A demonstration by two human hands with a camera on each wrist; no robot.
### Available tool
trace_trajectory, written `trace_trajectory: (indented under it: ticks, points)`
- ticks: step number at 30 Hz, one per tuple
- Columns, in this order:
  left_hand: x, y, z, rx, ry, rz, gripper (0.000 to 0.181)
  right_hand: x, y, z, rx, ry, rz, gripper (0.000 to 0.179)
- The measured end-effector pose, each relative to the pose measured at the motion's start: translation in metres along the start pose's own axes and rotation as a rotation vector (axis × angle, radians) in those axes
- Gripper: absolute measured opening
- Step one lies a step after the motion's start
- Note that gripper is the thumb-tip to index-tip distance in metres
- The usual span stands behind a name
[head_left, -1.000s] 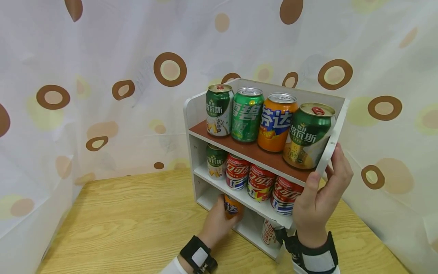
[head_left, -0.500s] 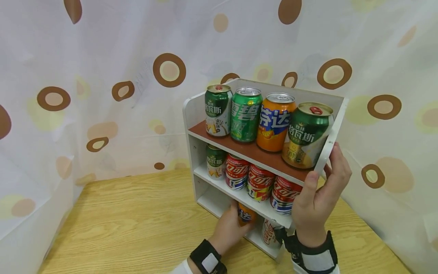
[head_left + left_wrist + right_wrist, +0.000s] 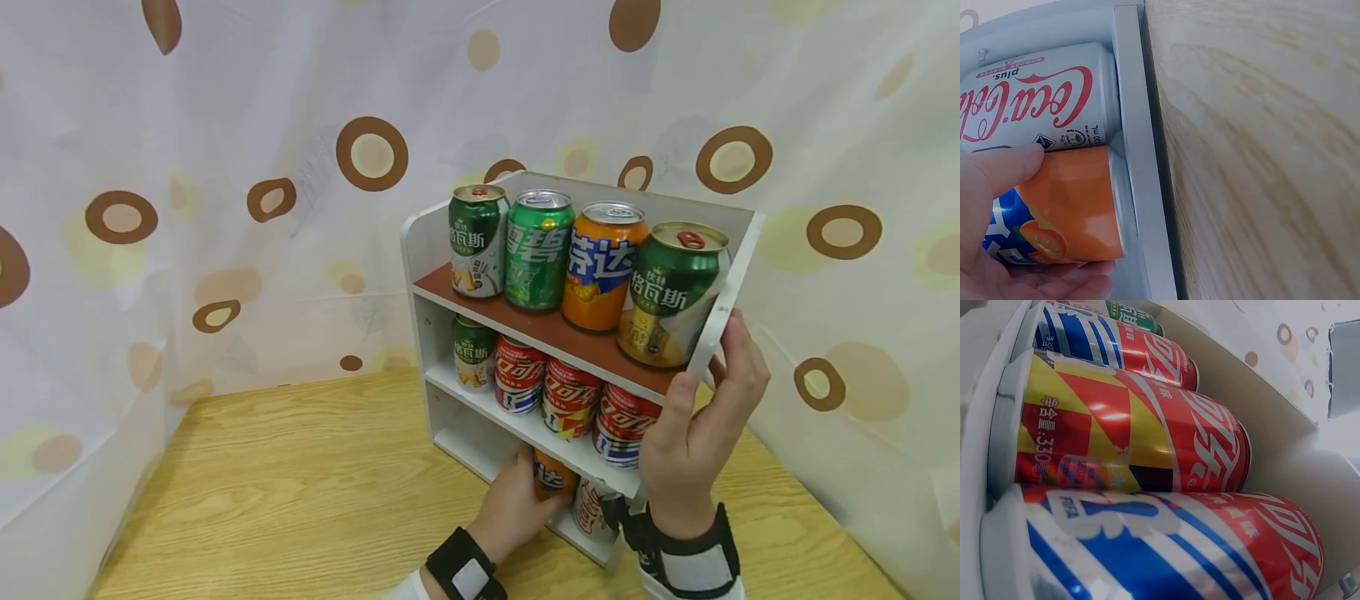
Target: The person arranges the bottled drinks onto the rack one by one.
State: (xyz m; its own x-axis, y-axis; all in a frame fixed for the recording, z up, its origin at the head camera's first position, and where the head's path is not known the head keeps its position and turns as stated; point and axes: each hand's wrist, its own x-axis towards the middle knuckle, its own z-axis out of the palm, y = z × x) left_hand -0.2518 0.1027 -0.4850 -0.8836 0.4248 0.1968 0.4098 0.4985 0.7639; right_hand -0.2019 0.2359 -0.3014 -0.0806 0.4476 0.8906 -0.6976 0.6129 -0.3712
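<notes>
My left hand (image 3: 517,504) grips an orange Fanta can (image 3: 551,475) on the bottom level of a white shelf unit (image 3: 422,333). In the left wrist view, thumb and fingers wrap the orange can (image 3: 1072,206), which stands right beside a white Coca-Cola can (image 3: 1041,94). My right hand (image 3: 701,433) holds the right side panel of the unit, its thumb in front and fingers behind the edge. On the middle level, right by that hand, stand red cola cans (image 3: 626,425), seen close in the right wrist view with a yellow-and-red patterned can (image 3: 1122,425) among them.
The top level carries a green-and-white can (image 3: 478,242), a green can (image 3: 538,250), an orange can (image 3: 603,267) and a green-gold can (image 3: 672,296). A smaller green can (image 3: 473,354) stands at the middle level's left. The unit rests on a wooden table (image 3: 300,483) before a patterned curtain (image 3: 300,100).
My left hand has moved the orange can rightward along the bottom level, up to the white can. My right hand has stayed on the side panel.
</notes>
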Motion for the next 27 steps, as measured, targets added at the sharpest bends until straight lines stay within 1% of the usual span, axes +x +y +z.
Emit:
trace_trajectory:
  ticks: [8,12,15,19,21,25,27]
  points:
    - [-0.001,-0.001,-0.001,0.002,-0.010,-0.006,0.084,-0.001,-0.001,0.001,-0.002,-0.005,0.007,0.061]
    - [-0.001,-0.002,0.000,-0.002,-0.023,-0.004,0.084,-0.001,0.000,0.000,-0.002,-0.002,0.009,0.060]
    - [-0.002,-0.003,-0.002,-0.023,-0.043,-0.001,0.083,-0.001,0.000,0.001,0.000,-0.001,0.007,0.058]
    - [-0.004,-0.003,-0.009,-0.049,-0.074,0.001,0.081,-0.001,-0.001,0.001,0.001,-0.001,0.006,0.057]
    - [-0.006,-0.003,-0.014,-0.041,-0.081,-0.002,0.081,-0.001,-0.002,0.001,0.001,-0.004,0.007,0.058]
    - [-0.011,-0.003,-0.026,0.021,-0.078,0.008,0.076,-0.001,-0.001,0.001,0.007,-0.003,0.004,0.060]
    - [-0.013,-0.002,-0.031,0.060,-0.078,0.023,0.072,-0.001,0.001,0.001,0.014,-0.001,-0.001,0.063]
